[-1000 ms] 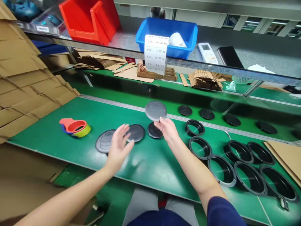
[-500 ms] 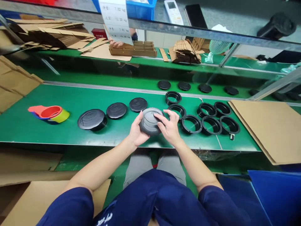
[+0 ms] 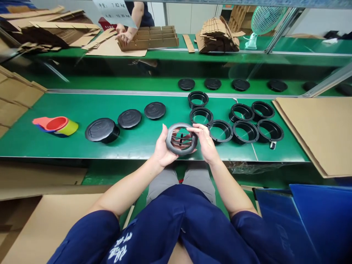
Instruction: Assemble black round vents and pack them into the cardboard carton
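Observation:
A round black vent [image 3: 171, 146] is held up over the bench's front edge, its slats now edge-on so that gaps show between them. My left hand [image 3: 164, 148] grips its left side, thumb up along the rim. On the right side, my right hand [image 3: 206, 143] holds the rim, fingers laid across its upper right part. To the left lie closed black round vents [image 3: 155, 110], [image 3: 129, 118] being a second closed vent and a taller one [image 3: 100, 129] standing further left. Several open black rings [image 3: 220, 131] stand to the right.
Coloured cups [image 3: 59, 125] lie at the left of the green bench [image 3: 68, 106]. Flat cardboard [image 3: 316, 135] covers the right end. Behind, more black discs [image 3: 241, 85] sit on a green strip. Across it, a person's hands [image 3: 125, 36] touch a cardboard divider [image 3: 154, 38].
The vent's slats have turned from closed to open. My right fingers have moved from its face to its rim. The camera view has shifted, showing more of the person opposite.

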### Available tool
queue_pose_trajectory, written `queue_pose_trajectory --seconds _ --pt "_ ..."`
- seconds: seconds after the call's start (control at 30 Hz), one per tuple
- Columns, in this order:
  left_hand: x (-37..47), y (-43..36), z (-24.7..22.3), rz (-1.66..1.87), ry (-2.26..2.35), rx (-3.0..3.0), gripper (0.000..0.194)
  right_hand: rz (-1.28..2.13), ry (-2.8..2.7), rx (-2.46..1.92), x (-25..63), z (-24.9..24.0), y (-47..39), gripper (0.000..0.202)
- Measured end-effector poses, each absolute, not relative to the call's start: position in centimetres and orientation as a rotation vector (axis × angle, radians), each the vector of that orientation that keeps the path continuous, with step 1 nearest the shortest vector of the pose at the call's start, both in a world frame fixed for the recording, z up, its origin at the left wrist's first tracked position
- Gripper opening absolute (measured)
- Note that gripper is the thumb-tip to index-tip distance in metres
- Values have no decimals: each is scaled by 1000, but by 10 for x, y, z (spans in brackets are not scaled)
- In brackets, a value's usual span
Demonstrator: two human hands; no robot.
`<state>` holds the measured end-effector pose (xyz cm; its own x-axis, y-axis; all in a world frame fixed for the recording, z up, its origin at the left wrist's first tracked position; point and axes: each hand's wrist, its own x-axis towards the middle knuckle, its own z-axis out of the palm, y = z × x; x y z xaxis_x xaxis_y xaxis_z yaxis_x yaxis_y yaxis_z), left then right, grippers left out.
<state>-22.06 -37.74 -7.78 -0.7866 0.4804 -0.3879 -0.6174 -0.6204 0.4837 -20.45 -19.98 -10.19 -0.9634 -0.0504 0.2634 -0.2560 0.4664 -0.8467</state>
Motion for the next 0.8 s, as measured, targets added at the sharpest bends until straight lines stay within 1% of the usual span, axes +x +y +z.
queue_pose_trajectory --seconds 0.1,0.17,0.23,0.27,0.33,0.4,0.47,0.57,0.63,0.73,0.8 --pt "-222 -373 -80 2329 818 -318 73 1384 -2521 278 -200 -107 -196 72" --pt "-223 -371 -81 2334 832 -330 72 1178 -2570 391 -197 -111 -195 68" --pt "-223 -368 -82 2342 860 -340 73 921 -2647 640 -194 -113 -196 67" --pt "-223 -367 -82 2335 873 -336 73 808 -2680 748 -193 -113 -196 72" --pt "-223 -362 -82 2295 881 -302 73 682 -2731 828 -193 -110 -195 90" --pt "-223 -356 -80 2258 876 -238 71 661 -2769 773 -197 -103 -192 106" --pt "-227 -349 -78 2248 891 -179 70 682 -2788 774 -205 -94 -187 114" --pt "-239 -342 -76 2258 998 -164 75 739 -2786 759 -233 -81 -172 113" --pt "-250 -342 -76 2267 1154 -217 74 714 -2802 565 -262 -75 -160 110" --pt "-269 -349 -84 2291 1384 -342 62 525 -2929 245 -305 -69 -146 108" --pt "-278 -357 -93 2312 1415 -412 54 411 -3062 196 -325 -72 -146 108"
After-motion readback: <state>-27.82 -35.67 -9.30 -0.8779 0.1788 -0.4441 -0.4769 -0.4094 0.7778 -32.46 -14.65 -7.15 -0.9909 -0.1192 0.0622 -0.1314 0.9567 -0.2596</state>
